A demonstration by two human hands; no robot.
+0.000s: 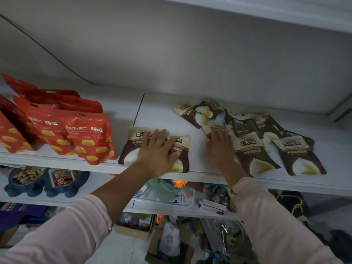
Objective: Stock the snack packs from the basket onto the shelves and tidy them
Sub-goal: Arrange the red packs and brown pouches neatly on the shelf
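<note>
- The left hand (158,149) lies flat in the middle of the frame, with its fingers straight and spread. Its palm presses down on a pair of brown-and-cream snack packs (129,149), and it grips nothing.
- Those two packs overlap each other and lie face up at the front edge of the white shelf (162,115), just right of the red ones.
- The right hand (219,147) is also open, a little right of centre. Its straight fingers rest on the lower part of a single brown pack (214,127). It is somewhat blurred, but no finger looks curled round anything.
- A loose heap of the same brown packs (255,128) spreads across the right half of the shelf, overlapping at odd angles, some face up and some showing their backs. Two at the lower right lie flat near the front edge.
- Red snack packs (89,138) printed with yellow ovals stand in leaning rows at the left of the frame. The nearest one touches the shelf's front lip.
- Both arms wear pale pink sleeves (76,225) and reach up from the lower corners.
- On the shelf below, at lower left, a blue paw-shaped dish (9,187) holds peanuts in one cup and a small red packet (61,178) in the other.
- A green cloth (163,189) lies under the shelf edge near centre, with a cardboard box (133,233) on the floor beneath.
</note>
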